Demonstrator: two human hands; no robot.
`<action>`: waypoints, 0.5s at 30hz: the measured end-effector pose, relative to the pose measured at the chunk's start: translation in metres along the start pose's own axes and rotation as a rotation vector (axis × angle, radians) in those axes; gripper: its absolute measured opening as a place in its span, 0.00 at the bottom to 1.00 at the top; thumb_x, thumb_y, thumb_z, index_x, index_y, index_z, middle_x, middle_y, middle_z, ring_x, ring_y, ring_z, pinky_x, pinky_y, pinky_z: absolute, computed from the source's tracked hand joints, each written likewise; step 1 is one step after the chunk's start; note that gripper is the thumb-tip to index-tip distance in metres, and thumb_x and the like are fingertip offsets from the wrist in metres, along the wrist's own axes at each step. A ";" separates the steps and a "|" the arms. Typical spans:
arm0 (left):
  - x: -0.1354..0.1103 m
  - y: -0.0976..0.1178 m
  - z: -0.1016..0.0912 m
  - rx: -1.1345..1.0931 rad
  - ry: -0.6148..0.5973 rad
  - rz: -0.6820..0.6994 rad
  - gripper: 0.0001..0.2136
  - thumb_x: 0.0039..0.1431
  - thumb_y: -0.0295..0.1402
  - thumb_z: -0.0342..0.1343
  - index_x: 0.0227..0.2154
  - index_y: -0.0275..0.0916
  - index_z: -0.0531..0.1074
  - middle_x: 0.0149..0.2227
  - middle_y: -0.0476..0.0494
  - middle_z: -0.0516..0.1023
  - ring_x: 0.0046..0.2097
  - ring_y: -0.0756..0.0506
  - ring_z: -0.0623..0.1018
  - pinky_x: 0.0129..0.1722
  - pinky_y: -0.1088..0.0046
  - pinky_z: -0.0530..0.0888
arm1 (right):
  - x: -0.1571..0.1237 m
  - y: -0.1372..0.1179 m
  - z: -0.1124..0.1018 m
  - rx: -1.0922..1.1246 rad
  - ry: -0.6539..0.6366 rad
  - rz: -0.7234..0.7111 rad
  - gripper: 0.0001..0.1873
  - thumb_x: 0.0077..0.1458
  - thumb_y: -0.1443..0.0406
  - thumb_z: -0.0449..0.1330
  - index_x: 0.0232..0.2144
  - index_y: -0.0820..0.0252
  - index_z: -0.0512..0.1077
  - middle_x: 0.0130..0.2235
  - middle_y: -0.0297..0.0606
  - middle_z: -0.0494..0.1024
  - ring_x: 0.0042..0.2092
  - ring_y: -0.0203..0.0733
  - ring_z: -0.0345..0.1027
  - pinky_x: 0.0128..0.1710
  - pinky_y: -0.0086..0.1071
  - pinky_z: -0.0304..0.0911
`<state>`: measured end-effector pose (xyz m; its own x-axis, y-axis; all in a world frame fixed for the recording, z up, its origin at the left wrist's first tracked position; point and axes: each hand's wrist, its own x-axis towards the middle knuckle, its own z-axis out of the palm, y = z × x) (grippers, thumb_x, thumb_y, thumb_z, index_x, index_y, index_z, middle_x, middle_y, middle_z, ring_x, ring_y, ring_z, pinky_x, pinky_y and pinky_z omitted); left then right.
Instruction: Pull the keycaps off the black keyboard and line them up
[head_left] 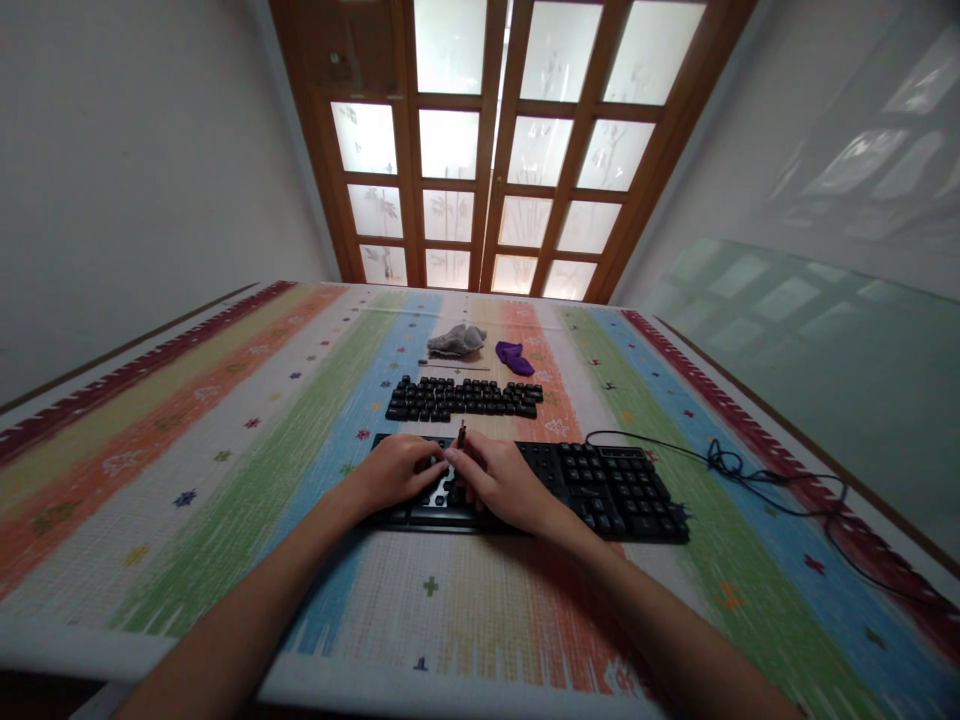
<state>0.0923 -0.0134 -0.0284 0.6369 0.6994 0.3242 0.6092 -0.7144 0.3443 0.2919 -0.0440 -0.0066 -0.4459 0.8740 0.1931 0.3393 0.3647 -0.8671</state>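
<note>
A black keyboard (615, 490) lies on the table in front of me, and a pale area with bare key positions shows on its left part. Over that part is my right hand (499, 478), closed around a small, slim dark tool (461, 435) whose upper end sticks up past the fingers; its exact kind is unclear. Beside it my left hand (405, 468) rests above the keyboard's left side, fingers curled and thumb pointing at the right thumb. Whatever its fingertips hold is too small to make out. Behind the keyboard, loose black keycaps (480, 398) lie in rows.
Beyond the keycaps are a thin stick-like item (457, 365), a crumpled grey cloth (457, 340) and a purple cloth (514, 358). The keyboard's black cable (739, 468) lies coiled at the right. A striped tablecloth (247, 470) covers the table.
</note>
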 end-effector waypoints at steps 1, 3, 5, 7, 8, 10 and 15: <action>0.000 0.000 0.000 -0.006 -0.001 -0.003 0.13 0.64 0.33 0.51 0.25 0.36 0.73 0.22 0.49 0.73 0.24 0.50 0.70 0.28 0.75 0.65 | 0.001 0.000 0.000 0.007 0.000 0.014 0.14 0.67 0.58 0.52 0.30 0.56 0.64 0.20 0.29 0.70 0.19 0.34 0.64 0.19 0.27 0.59; 0.000 0.000 -0.001 -0.015 -0.009 -0.011 0.11 0.64 0.33 0.52 0.28 0.37 0.74 0.23 0.49 0.74 0.25 0.50 0.71 0.28 0.75 0.65 | 0.002 0.004 0.000 0.050 0.017 0.065 0.14 0.67 0.56 0.52 0.30 0.56 0.63 0.20 0.28 0.69 0.18 0.33 0.64 0.16 0.26 0.58; 0.000 -0.001 -0.001 -0.018 -0.020 -0.021 0.10 0.64 0.34 0.52 0.30 0.37 0.75 0.23 0.49 0.75 0.25 0.50 0.71 0.29 0.75 0.65 | 0.003 0.009 0.000 0.124 0.045 0.129 0.16 0.66 0.54 0.51 0.30 0.56 0.62 0.20 0.28 0.69 0.16 0.33 0.63 0.14 0.25 0.58; 0.000 -0.001 -0.001 -0.021 -0.028 -0.033 0.09 0.64 0.34 0.53 0.31 0.37 0.76 0.23 0.49 0.75 0.25 0.50 0.71 0.29 0.75 0.66 | 0.002 0.014 -0.001 0.191 0.050 0.162 0.17 0.65 0.52 0.51 0.30 0.56 0.62 0.21 0.28 0.70 0.17 0.32 0.63 0.13 0.25 0.59; 0.000 0.000 -0.001 -0.029 -0.029 -0.038 0.09 0.64 0.34 0.53 0.32 0.38 0.76 0.24 0.49 0.75 0.26 0.50 0.72 0.30 0.74 0.67 | 0.001 0.016 -0.002 0.215 0.046 0.163 0.17 0.65 0.51 0.51 0.31 0.57 0.62 0.22 0.28 0.70 0.17 0.32 0.64 0.13 0.24 0.59; 0.001 0.001 -0.002 -0.069 -0.020 -0.043 0.09 0.64 0.35 0.54 0.34 0.38 0.77 0.27 0.47 0.78 0.29 0.49 0.74 0.33 0.73 0.69 | -0.001 0.018 -0.005 0.250 0.042 0.141 0.18 0.65 0.50 0.51 0.32 0.58 0.63 0.23 0.27 0.70 0.18 0.31 0.64 0.14 0.23 0.59; 0.004 0.011 -0.008 -0.314 0.038 -0.091 0.13 0.68 0.37 0.49 0.40 0.38 0.77 0.38 0.44 0.81 0.39 0.47 0.78 0.43 0.70 0.72 | -0.009 0.010 -0.014 0.333 0.083 0.078 0.19 0.64 0.49 0.52 0.35 0.59 0.65 0.25 0.29 0.71 0.21 0.31 0.66 0.18 0.23 0.63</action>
<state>0.0974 -0.0187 -0.0160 0.5649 0.7644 0.3108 0.4831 -0.6117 0.6264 0.3112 -0.0434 -0.0108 -0.3562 0.9230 0.1454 0.0745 0.1831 -0.9803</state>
